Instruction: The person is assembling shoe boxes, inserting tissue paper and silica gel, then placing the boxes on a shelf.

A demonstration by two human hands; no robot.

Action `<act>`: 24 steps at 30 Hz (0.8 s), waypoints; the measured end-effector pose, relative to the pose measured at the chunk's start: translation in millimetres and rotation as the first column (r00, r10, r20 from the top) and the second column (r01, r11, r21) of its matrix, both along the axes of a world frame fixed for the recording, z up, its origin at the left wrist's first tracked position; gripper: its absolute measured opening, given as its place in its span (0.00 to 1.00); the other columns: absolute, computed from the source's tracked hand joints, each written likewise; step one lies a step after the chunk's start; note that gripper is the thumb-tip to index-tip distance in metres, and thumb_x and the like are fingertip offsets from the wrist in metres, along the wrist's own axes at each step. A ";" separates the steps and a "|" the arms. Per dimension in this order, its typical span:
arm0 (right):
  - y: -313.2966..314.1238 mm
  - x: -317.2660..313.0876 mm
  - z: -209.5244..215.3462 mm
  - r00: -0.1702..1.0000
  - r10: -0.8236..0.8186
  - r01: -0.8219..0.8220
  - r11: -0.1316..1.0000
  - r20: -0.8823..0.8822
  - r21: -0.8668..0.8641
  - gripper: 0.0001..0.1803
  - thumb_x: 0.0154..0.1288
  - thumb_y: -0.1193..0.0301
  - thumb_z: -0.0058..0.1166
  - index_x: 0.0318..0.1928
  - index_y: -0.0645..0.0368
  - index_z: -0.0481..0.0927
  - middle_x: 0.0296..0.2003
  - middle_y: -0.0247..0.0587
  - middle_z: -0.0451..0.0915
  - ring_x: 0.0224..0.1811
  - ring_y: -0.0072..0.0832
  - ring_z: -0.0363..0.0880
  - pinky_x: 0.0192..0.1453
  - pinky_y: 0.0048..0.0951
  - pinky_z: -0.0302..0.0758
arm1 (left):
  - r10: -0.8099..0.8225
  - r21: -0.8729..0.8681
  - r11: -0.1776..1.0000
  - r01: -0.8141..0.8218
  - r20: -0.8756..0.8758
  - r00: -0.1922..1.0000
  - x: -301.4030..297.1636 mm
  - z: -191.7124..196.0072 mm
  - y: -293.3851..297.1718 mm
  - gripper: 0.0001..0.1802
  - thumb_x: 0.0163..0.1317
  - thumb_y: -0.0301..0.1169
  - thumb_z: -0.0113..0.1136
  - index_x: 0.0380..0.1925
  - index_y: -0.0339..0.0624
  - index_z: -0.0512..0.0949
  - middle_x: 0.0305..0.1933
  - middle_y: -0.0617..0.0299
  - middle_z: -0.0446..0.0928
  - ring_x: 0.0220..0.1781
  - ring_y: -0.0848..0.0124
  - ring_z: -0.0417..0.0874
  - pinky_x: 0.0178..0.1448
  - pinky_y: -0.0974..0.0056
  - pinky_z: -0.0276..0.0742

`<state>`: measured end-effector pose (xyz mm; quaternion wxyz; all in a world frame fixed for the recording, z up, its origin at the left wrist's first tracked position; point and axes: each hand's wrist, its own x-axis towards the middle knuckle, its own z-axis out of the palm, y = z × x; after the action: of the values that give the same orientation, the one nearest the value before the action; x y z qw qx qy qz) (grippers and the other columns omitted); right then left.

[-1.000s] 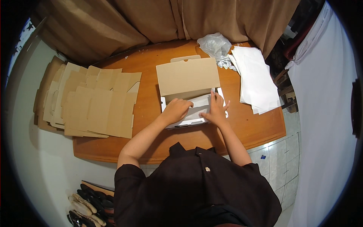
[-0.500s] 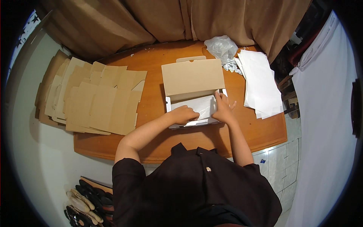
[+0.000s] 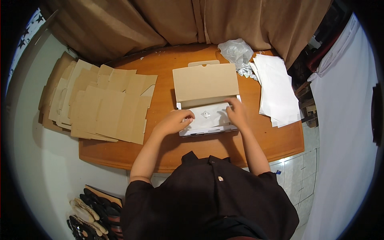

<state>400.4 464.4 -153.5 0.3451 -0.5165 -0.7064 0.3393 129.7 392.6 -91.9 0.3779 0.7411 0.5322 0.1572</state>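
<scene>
Resting on the wooden table, an open cardboard box is seen near the front edge, its brown lid folded back toward the curtain. White wrapping paper is laid inside the box. The left hand is pressed on the paper's left end, fingers curled together. The right hand is laid flat on the paper's right end, fingers slightly spread. A stack of flat cardboard blanks is noted to the left, well apart. White sheets and a crumpled plastic bag are noted to the right.
</scene>
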 end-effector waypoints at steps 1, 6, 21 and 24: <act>7.1 1.8 1.2 1.000 0.003 -0.003 1.000 -0.001 -0.004 0.15 0.52 0.73 0.50 0.42 0.55 0.79 0.44 0.47 0.77 0.50 0.43 0.72 0.61 0.41 0.62 | 0.003 -0.004 1.000 -0.003 -0.001 1.000 2.5 3.0 -10.2 0.13 0.56 0.34 0.57 0.40 0.43 0.77 0.40 0.56 0.79 0.45 0.59 0.79 0.50 0.59 0.72; 75.3 16.1 -20.9 0.953 -0.294 0.300 0.948 -0.068 0.108 0.31 0.54 0.66 0.55 0.59 0.61 0.65 0.53 0.54 0.71 0.57 0.45 0.68 0.63 0.40 0.61 | 0.082 0.419 0.908 -0.018 -0.135 0.987 42.2 -6.5 -58.5 0.22 0.55 0.41 0.61 0.49 0.48 0.75 0.53 0.60 0.73 0.60 0.62 0.70 0.64 0.45 0.56; 19.3 7.0 29.2 0.771 -0.156 0.068 0.984 -0.617 -0.164 0.37 0.53 0.60 0.64 0.59 0.61 0.63 0.56 0.48 0.66 0.60 0.35 0.64 0.63 0.35 0.60 | 0.320 0.690 0.711 -0.139 -0.142 0.937 55.8 -94.6 -73.6 0.15 0.54 0.30 0.59 0.41 0.62 0.81 0.41 0.71 0.75 0.48 0.72 0.74 0.56 0.50 0.46; -18.1 18.7 2.9 0.824 -0.139 0.136 0.990 -0.550 -0.046 0.40 0.50 0.61 0.67 0.59 0.61 0.60 0.60 0.49 0.62 0.62 0.36 0.60 0.65 0.36 0.58 | 0.405 0.751 0.641 -0.159 -0.155 0.901 63.1 -95.3 -78.3 0.14 0.53 0.29 0.58 0.39 0.60 0.82 0.40 0.71 0.73 0.47 0.71 0.71 0.52 0.53 0.47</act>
<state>419.2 446.3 -150.6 0.5562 -0.4472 -0.5371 0.4497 192.8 314.3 -187.1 -0.0622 0.7501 0.5894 0.2932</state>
